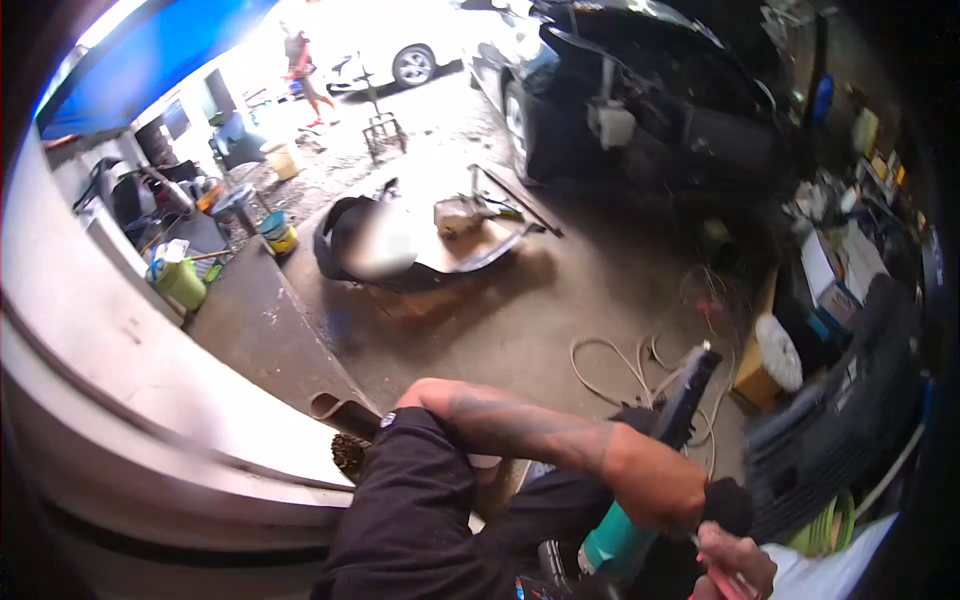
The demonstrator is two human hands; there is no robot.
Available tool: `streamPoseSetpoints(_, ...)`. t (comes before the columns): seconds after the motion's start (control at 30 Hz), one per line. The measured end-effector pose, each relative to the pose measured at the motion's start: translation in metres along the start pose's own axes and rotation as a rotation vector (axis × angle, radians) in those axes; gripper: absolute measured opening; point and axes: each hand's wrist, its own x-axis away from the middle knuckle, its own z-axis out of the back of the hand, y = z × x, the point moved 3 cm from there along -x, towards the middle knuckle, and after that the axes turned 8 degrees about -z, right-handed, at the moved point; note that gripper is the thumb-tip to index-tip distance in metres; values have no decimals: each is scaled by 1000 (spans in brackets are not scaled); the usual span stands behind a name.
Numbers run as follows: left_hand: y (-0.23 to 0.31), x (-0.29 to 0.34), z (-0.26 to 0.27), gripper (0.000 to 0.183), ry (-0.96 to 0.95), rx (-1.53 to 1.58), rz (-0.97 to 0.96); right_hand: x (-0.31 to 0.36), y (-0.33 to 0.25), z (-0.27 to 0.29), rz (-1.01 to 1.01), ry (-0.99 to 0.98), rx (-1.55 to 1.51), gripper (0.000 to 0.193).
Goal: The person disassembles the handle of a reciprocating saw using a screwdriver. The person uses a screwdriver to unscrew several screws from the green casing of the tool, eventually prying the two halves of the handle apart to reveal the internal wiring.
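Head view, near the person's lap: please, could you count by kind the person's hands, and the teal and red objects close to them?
Bare left hand and bare right hand: 2
Teal cylindrical object: 1
Narrow red object: 1
Total: 4

Left forearm (530, 428) angles right from the left knee; left hand (665, 492) bent down at the wrist, fingertips hidden, grip unclear. Right hand (745, 556) just beside it, closed on a red tool (730, 583). Teal object (612, 545) under the left hand. Black bar (688, 392) sticks up beyond the forearm, tan cord (608, 345) looped on the floor (500, 325) near it. Black shell (430, 280) further out, black car (640, 110) behind.
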Motion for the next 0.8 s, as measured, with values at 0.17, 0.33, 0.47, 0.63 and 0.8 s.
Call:
streamPoseSetpoints(0.17, -1, 9, 22, 7, 50, -83, 112, -2, 48, -12, -62, 115, 360, 65)
streamPoseSetpoints(0.33, -9, 0, 27, 10, -38, -170, 181, 3, 48, -16, -64, 136, 317, 37)
streamPoseSetpoints(0.47, -7, 12, 57, 34, 39, -147, 346, 27, 59, -20, -192, 181, -157, 44)
streamPoseSetpoints(0.63, 6, 59, 60, 31, 822, -82, 290, 23, 51, -15, -85, 53, 103, 44)
streamPoseSetpoints(0.8, 7, 80, 3, 32, 987, -3, 374, 14, 52, -22, -87, 76, -159, 24)
